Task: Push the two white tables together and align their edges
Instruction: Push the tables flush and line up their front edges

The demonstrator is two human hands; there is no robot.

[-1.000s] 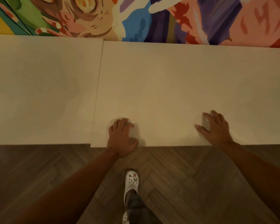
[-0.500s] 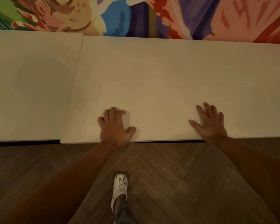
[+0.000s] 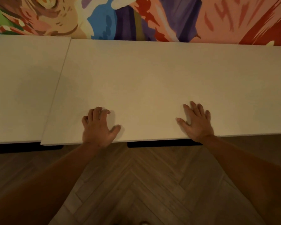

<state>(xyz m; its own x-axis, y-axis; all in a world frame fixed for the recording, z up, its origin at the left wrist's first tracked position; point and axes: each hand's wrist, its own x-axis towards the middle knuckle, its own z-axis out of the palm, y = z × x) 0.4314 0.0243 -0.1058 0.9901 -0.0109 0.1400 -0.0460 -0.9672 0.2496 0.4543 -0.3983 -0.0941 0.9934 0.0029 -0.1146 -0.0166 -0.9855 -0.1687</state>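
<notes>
- Herringbone wooden floor [image 3: 136, 184] is filling the lower part of the view, and a brightly painted mural wall [image 3: 136, 17] in orange, blue, purple and green is running along the top.
- Right-hand white rectangular table [image 3: 161, 82] is taking up most of the middle, its far edge lying against the mural.
- Left-hand white rectangular table [image 3: 19, 88] is sitting just beside it, the two tops meeting along a thin slanted seam, whether touching or narrowly apart I cannot tell.
- Near edges are not lining up: the right-hand table's near corner is jutting slightly closer to the person than the left-hand table's near edge.
- Dark frame parts are showing as black strips under both near edges.
- Left hand [image 3: 97, 127] is resting on the right-hand table by its near edge, fingers curled and pressing, thumb spread wide, holding nothing.
- Right hand [image 3: 197, 122] is lying flat on the same table, fingers splayed wide, palm down, grasping nothing, well apart from the left hand.
</notes>
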